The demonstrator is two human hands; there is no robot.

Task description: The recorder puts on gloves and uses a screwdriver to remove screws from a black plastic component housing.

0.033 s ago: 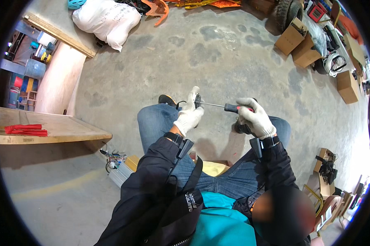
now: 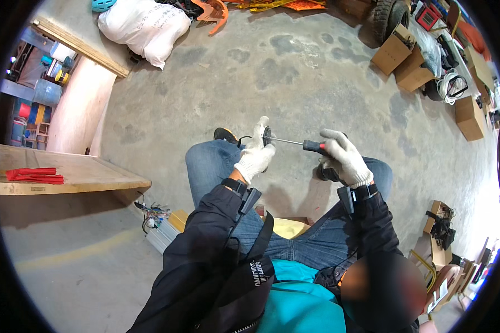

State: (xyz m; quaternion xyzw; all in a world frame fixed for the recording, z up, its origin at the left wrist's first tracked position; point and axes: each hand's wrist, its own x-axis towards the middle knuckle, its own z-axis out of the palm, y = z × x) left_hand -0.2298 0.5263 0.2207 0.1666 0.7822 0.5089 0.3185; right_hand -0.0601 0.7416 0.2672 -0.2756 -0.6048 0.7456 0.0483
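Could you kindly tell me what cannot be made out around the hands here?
- Dark part, head view: partly covered by the left hand; too small to identify.
- Screwdriver, head view: tip too small to tell whether it touches the dark part; handle's rear end hidden by the right hand.
- Right shoe, head view: partly behind the right hand.

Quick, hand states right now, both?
Left hand: closed on a small dark part, exact kind unclear.
Right hand: closed, holding the screwdriver by its handle.
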